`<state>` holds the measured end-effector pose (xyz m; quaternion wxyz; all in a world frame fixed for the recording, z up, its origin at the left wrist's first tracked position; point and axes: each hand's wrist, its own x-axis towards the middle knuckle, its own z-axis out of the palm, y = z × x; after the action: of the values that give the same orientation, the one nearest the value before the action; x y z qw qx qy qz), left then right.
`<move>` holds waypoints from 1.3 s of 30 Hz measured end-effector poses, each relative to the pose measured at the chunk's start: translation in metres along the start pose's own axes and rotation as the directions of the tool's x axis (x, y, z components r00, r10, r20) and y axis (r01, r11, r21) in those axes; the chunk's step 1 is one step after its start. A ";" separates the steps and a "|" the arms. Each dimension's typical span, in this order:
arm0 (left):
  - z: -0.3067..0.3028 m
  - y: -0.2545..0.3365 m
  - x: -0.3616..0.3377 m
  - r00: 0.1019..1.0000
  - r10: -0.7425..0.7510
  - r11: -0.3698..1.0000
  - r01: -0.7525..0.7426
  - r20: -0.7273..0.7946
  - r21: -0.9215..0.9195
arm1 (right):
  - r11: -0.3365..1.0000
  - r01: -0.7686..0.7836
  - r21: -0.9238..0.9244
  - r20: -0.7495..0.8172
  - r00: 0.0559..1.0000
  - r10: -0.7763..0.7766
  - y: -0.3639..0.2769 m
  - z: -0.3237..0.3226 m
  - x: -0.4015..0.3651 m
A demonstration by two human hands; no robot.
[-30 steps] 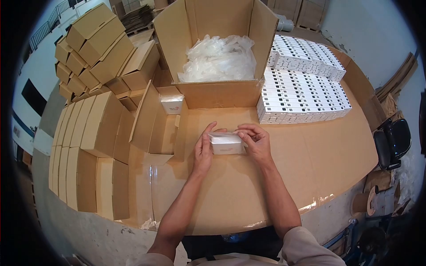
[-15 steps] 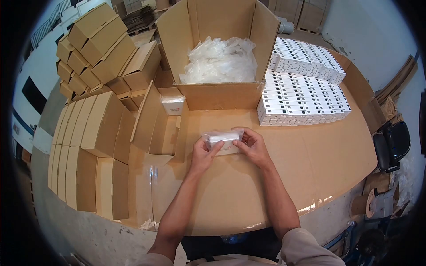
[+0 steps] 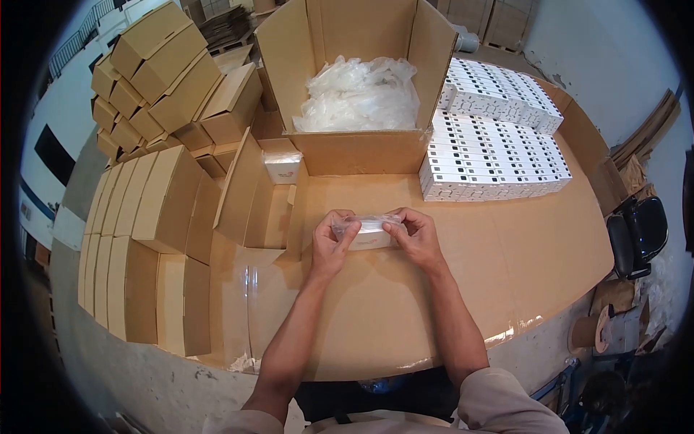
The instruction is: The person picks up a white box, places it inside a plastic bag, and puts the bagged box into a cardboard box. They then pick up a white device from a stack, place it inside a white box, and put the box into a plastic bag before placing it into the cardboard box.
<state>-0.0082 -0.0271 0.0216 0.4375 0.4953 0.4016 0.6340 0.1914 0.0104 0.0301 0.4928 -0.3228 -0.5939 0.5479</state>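
A small white box [image 3: 372,239] in a clear plastic bag [image 3: 377,220] is between my hands over the cardboard-covered table. My left hand [image 3: 334,239] pinches the bag's left side between thumb and fingers. On the other side, my right hand [image 3: 417,237] grips the bag near its upper right corner. The bag's film bunches along the top of the white box, and faint print shows on the box front. To the left, an open brown carton [image 3: 269,217] holds another bagged white box [image 3: 283,168] at its far end.
A large carton [image 3: 361,154] full of clear plastic bags [image 3: 358,98] stands straight ahead. White boxes [image 3: 495,163] are stacked in rows at the right. Brown cartons [image 3: 166,195] pile up on the left. A black chair [image 3: 637,235] sits beyond the table's right edge.
Both thumbs have moved up from the box front to the bag's upper edge. The bag's film is now drawn and folded across the top of the white box.
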 end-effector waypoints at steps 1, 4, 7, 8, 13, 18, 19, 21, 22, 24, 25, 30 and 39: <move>0.001 -0.001 0.000 1.000 0.008 1.000 -0.008 -0.012 -0.002 | 1.000 0.015 0.006 -0.011 1.000 -0.015 0.000 0.000 0.000; 0.004 -0.002 -0.002 0.999 -0.016 1.000 0.016 -0.050 -0.004 | 0.999 0.050 0.016 -0.044 0.998 -0.049 -0.001 0.004 0.000; 0.004 -0.005 -0.001 0.998 -0.018 1.000 0.019 -0.067 0.013 | 0.997 0.070 0.027 -0.069 0.995 -0.068 0.001 0.007 0.000; 0.004 -0.007 -0.001 0.998 -0.014 1.000 0.015 -0.069 0.020 | 0.996 0.078 0.037 -0.073 0.994 -0.075 0.002 0.007 0.001; 0.006 -0.003 -0.002 0.996 -0.041 0.999 0.039 -0.075 -0.022 | 0.992 0.091 0.083 -0.088 0.993 -0.083 0.005 0.012 0.000; 0.008 -0.009 0.002 0.996 -0.030 0.999 0.027 -0.089 -0.036 | 0.990 0.047 0.134 -0.121 0.992 -0.031 0.004 0.013 0.000; 0.008 -0.008 0.003 0.995 -0.037 0.999 0.034 -0.088 -0.033 | 0.981 0.074 0.177 -0.119 0.991 -0.054 0.000 0.014 0.000; 0.009 -0.005 0.003 0.994 -0.054 0.998 0.051 -0.096 -0.032 | 0.957 0.125 0.260 -0.112 0.989 -0.099 -0.010 0.013 0.000; 0.011 -0.003 0.003 0.993 -0.064 0.998 0.061 -0.104 -0.035 | 0.940 0.143 0.309 -0.073 0.989 -0.127 -0.010 0.009 0.000; 0.011 -0.003 0.004 0.992 -0.067 0.997 0.064 -0.111 -0.034 | 0.898 0.170 0.407 0.005 0.982 -0.188 -0.009 -0.003 0.000; 0.011 -0.004 0.005 0.992 -0.058 0.998 0.055 -0.112 -0.030 | 0.926 0.183 0.331 0.055 0.976 -0.212 -0.007 -0.009 0.000; 0.010 -0.010 0.005 0.991 -0.077 0.996 0.073 -0.112 -0.041 | 0.998 0.058 0.010 0.186 0.981 -0.059 -0.020 -0.007 -0.007; 0.008 -0.012 0.007 0.996 -0.046 0.996 0.040 -0.079 -0.080 | 0.980 -0.046 -0.192 0.098 0.993 0.065 -0.016 0.008 -0.006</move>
<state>0.0010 -0.0162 0.0137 0.4536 0.4428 0.4045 0.6592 0.1881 -0.0007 0.0449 0.4131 -0.3557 -0.6587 0.5185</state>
